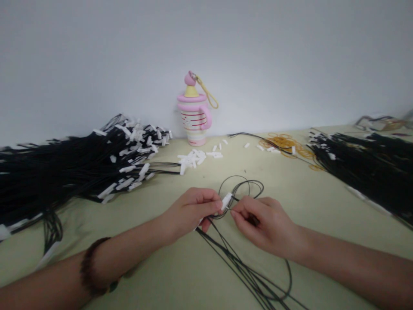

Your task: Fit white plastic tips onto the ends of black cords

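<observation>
My left hand [196, 209] pinches a small white plastic connector [226, 201] between thumb and fingers at the middle of the table. Black wires [240, 262] run from under that hand toward the front edge, and more of them loop behind the connector. Close on its right, my right hand [263, 221] is closed in a pinch on the end of a thin black wire [229, 209]. The wire's tip is at the connector; whether it sits inside cannot be made out.
Left lies a big pile of black wires with white connectors [129, 133]. Loose white connectors [193, 158] are scattered near a pink-lidded cup [193, 118] by the wall. Yellow rubber bands [284, 142] lie back right, beside another bundle of black wires [364, 159].
</observation>
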{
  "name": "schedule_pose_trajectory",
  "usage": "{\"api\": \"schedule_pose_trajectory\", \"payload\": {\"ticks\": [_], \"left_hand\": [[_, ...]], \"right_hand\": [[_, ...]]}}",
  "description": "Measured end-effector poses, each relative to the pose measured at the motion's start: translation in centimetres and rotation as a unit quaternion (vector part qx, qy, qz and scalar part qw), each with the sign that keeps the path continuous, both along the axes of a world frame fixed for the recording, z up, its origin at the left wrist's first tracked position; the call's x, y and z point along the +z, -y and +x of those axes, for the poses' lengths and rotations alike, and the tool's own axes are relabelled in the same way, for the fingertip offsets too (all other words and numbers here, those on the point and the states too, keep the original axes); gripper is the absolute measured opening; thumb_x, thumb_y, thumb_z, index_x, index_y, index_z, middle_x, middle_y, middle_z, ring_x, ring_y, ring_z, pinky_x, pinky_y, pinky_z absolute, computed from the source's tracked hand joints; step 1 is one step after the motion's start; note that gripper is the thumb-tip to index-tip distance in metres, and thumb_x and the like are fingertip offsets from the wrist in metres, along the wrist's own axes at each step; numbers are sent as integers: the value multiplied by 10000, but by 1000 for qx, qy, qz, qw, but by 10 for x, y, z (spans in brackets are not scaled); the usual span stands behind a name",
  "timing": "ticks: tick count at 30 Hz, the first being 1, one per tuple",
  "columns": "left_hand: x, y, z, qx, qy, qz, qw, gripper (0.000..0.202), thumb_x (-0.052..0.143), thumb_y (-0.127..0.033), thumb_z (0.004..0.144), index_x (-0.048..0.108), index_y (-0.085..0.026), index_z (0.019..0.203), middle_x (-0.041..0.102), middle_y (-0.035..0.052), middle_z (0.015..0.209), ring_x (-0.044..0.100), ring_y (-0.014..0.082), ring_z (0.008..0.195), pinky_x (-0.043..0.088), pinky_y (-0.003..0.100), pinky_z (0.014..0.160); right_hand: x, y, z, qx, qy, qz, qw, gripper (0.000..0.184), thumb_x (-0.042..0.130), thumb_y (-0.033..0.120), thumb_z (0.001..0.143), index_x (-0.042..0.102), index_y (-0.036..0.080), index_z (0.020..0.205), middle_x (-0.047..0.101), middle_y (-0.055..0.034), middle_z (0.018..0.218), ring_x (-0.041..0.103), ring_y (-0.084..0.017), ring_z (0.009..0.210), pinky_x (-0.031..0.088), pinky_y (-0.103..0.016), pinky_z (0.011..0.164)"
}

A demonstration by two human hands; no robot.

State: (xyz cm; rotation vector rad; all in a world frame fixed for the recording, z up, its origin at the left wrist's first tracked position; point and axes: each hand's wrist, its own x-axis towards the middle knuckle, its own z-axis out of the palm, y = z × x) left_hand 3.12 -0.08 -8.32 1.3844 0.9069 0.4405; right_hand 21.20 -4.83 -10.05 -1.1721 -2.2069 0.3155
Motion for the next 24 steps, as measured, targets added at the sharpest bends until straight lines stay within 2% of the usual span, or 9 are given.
{"api": "schedule_pose_trajectory", "payload": {"ticks": [11, 24], "left_hand": [[0, 0, 0, -7, -4, 12, 1000, 157, 507, -265, 720, 512, -133, 637, 405, -58, 509, 392, 37, 400, 314, 138, 375], [0, 0, -1, -8, -7, 22, 1000, 180, 493, -292, 731, 511, -133, 647, 401, -56, 525, 399, 39, 416, 307, 147, 395]], "right_hand": [[2, 0, 0, 19, 21, -16, 999, 96, 413, 189, 783, 477, 168, 715, 414, 50, 529, 374, -54, 462, 270, -177, 464], [5, 1, 0, 33, 31, -10, 999, 119, 391, 183, 800, 475, 160, 719, 438, 32, 556, 386, -62, 478, 282, -184, 475]]}}
